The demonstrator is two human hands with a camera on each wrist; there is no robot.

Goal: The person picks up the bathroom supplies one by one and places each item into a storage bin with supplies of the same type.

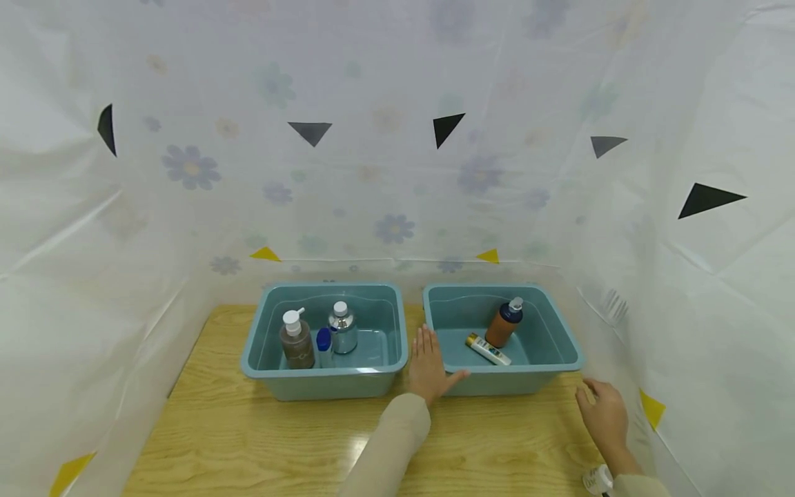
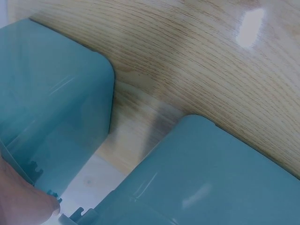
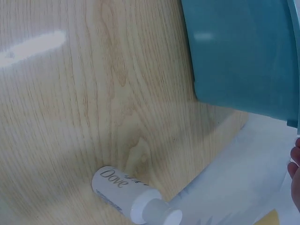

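My left hand rests at the front left corner of the right blue-green bin, its fingers straight along the rim and the thumb spread over the front edge. In that bin a brown bottle with a dark top stands beside a white tube with a gold cap. Off the bin's front right corner is my right hand, fingers loosely bent around nothing; whether a fingertip touches the bin I cannot tell. A white Dove bottle stands on the table below the right wrist.
The left blue-green bin holds a brown pump bottle, a blue-capped bottle and a clear bottle with a white cap. A narrow gap separates the bins. White sheeting encloses the wooden table at the back and sides.
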